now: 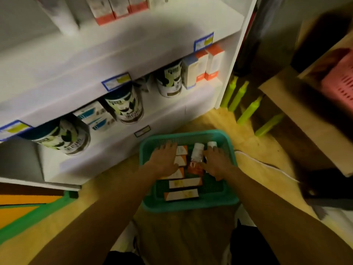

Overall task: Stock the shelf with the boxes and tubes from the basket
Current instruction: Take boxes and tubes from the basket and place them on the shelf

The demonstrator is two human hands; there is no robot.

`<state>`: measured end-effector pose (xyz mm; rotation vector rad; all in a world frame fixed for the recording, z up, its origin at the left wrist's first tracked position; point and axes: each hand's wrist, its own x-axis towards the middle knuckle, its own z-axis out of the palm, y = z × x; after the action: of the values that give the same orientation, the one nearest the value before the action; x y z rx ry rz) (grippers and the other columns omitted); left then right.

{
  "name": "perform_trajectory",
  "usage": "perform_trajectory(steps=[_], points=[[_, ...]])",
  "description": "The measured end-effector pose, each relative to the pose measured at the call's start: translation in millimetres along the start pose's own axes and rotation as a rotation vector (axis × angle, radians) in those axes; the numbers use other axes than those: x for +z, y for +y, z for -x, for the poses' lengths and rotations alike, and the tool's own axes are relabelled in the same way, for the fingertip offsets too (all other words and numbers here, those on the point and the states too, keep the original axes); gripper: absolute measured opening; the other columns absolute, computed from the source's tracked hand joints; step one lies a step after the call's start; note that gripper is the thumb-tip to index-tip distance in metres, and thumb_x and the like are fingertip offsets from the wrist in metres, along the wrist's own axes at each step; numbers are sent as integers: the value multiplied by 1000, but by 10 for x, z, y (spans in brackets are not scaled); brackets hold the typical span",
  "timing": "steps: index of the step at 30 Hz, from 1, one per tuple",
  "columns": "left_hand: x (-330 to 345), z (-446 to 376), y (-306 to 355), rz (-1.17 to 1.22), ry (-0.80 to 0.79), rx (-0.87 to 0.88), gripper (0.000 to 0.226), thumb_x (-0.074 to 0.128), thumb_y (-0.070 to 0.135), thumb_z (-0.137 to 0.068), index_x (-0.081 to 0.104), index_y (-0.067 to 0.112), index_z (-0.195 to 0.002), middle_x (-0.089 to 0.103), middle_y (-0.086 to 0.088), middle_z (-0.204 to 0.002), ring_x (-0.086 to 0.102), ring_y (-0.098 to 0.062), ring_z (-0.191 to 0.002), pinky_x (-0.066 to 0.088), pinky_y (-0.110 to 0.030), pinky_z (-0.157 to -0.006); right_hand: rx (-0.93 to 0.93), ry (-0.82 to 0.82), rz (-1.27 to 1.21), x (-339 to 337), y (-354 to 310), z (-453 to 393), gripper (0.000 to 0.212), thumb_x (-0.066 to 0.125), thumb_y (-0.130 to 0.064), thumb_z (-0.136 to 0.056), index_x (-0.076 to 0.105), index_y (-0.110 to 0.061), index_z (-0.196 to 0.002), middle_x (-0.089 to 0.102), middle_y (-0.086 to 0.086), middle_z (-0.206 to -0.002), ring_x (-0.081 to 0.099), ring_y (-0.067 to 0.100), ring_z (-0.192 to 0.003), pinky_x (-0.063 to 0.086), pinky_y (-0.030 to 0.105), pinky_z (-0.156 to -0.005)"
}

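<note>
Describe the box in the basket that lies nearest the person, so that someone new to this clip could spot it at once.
Start at the teal basket on the floor in front of the white shelf. Both hands reach into its far half; look instead at the near half. Two long white boxes with orange ends lie crosswise there, and the lowest box is the one closest to the basket's near rim, untouched by either hand.

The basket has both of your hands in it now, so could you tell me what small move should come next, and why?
Probably close the left hand around the boxes under it: it lies flat on them in the basket, nothing gripped yet.
</note>
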<state>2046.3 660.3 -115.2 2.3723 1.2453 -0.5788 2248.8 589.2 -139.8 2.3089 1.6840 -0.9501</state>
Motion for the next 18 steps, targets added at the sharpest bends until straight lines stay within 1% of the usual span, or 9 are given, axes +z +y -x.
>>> perform_trajectory(steps=[1,3,6,8,10,12,14,16,18], points=[[84,-71,-7,-2,-3,-6,89,58,47,-94,9,12,-159,15,-15,-164,27,-37,-147,28,-50,-119,15,7,-31,48,39,-30,64,61,-48,-88,45,-11,-137,48,19,-136,49,36,-122,44,46,-98],[265,-251,-32,-18,-35,-18,88,59,49,-92,13,12,-157,24,-15,-160,30,-38,-144,29,-50,-117,26,15,-86,169,114,-122,59,63,-44,-89,44,-13,-135,48,18,-134,50,35,-120,45,45,-95],[455,-507,-91,-48,-94,-13,85,57,51,-93,17,10,-157,30,-17,-156,31,-39,-142,29,-48,-117,6,33,-122,325,185,-253,59,64,-42,-90,39,-12,-136,44,18,-134,52,37,-117,48,48,-94],[538,-644,-128,-62,-95,-13,81,56,50,-94,20,10,-155,34,-16,-153,33,-38,-141,29,-47,-116,36,61,-129,389,178,-335,63,65,-37,-91,34,-11,-139,42,18,-135,53,37,-116,50,49,-92],[609,-754,-158,-64,-98,-19,80,55,50,-95,21,10,-155,34,-15,-154,32,-37,-142,29,-46,-117,85,98,-107,434,142,-404,69,66,-32,-90,27,-9,-143,42,18,-135,54,36,-116,53,48,-88],[679,-840,-194,-55,-84,-27,78,56,49,-94,23,11,-155,30,-13,-157,30,-37,-143,27,-46,-117,104,129,-71,477,123,-473,67,66,-28,-90,28,-8,-142,44,19,-133,57,35,-112,55,46,-83],[732,-903,-224,-40,-37,-22,73,56,46,-94,28,12,-152,33,-12,-154,35,-35,-140,31,-47,-114,126,125,-62,509,139,-524,66,67,-27,-89,30,-8,-141,45,19,-132,58,34,-110,55,45,-81],[762,-965,-234,-45,9,-22,67,57,40,-94,32,13,-150,37,-12,-150,40,-33,-136,39,-47,-109,145,109,-94,538,178,-563,70,69,-29,-88,30,-8,-142,45,19,-133,57,35,-111,55,46,-83],[759,-1001,-218,-84,18,-31,63,59,35,-94,35,14,-148,39,-12,-145,44,-33,-131,44,-48,-103,141,105,-132,545,219,-594,74,72,-33,-85,31,-8,-142,44,18,-133,56,36,-112,53,44,-84]])
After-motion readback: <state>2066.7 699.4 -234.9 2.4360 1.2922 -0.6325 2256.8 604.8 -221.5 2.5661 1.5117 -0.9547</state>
